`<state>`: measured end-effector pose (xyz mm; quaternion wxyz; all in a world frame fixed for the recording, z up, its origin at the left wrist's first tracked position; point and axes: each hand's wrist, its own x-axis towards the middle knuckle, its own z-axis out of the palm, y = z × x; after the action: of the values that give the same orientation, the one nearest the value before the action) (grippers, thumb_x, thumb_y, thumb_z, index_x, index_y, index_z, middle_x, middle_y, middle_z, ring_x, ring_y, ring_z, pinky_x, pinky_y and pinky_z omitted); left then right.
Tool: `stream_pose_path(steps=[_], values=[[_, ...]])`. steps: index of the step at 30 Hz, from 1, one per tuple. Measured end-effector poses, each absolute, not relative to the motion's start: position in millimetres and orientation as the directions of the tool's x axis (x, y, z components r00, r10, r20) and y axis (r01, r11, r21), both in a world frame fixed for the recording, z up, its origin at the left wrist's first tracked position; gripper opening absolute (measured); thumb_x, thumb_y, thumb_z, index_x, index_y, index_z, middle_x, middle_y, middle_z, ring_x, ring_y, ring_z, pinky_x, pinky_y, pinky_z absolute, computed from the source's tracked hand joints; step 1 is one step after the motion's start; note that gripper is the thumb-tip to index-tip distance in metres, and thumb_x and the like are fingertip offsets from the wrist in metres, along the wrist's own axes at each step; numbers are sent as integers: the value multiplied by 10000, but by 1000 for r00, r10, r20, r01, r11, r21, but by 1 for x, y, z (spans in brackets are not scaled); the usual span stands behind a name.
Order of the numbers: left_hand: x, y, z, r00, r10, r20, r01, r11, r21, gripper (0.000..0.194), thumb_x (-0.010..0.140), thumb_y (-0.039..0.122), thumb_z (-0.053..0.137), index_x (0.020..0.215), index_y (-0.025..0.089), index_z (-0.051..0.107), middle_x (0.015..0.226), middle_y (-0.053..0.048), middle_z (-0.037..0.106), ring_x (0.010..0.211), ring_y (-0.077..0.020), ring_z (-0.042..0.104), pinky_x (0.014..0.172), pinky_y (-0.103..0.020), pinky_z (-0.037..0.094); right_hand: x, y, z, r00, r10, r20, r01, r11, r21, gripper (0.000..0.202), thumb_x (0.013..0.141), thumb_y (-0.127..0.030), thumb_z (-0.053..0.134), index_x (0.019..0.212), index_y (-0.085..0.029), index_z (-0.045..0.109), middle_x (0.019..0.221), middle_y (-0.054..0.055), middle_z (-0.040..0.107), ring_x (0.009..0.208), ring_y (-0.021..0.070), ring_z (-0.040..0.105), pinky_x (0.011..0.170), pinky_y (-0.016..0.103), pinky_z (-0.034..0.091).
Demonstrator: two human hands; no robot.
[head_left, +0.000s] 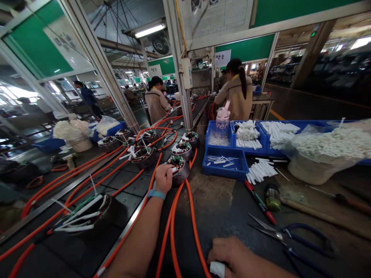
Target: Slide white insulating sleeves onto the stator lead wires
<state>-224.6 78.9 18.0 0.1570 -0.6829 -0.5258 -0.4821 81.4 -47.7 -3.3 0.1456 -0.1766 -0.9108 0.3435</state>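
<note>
My left hand (164,178), with a blue band at its wrist, is closed at the near left side of a round motor part (180,172) on the bench; its fingertips reach the part's rim. Orange cables (191,216) run from that part toward me. Low in the picture, my right hand (227,253) is curled just above the dark bench top, wrapped round a piece of white material (217,269). Scissors (278,235) lie open to the right of it.
Blue bins (224,173) of white tubes stand ahead on the right, near a bagged tub (307,170). A red-green pen (261,202), a small jar (272,197) and a hammer lie there. More motor parts (87,216) sit left. Two seated people work beyond.
</note>
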Motion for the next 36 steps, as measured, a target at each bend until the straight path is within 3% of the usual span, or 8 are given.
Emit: stream_pose_path(steps=[23,31,36], values=[[-226,78,12,-32,600,800,867,-382,321,325,902,315,335,829,189,625,820,-68,664,822,-202,588,794,-375,453,80,-51,3,-866,469,175,160,590,-791,154,853,-273,482,783,-192,593,738,3,582,648,96,515,571,186,316],[-225,77,13,-51,623,780,860,-369,351,326,902,320,334,831,193,626,823,-69,660,842,-206,588,814,-382,449,81,-49,-9,-880,434,192,173,670,-722,243,868,-319,421,808,-187,616,712,27,590,637,122,530,550,213,308],[-221,74,14,-71,638,767,857,-354,374,313,896,313,345,828,196,627,828,-71,662,852,-209,595,824,-388,452,83,-48,-5,-882,455,123,199,597,-777,261,912,-367,424,835,-204,613,749,17,582,675,125,527,609,210,365]])
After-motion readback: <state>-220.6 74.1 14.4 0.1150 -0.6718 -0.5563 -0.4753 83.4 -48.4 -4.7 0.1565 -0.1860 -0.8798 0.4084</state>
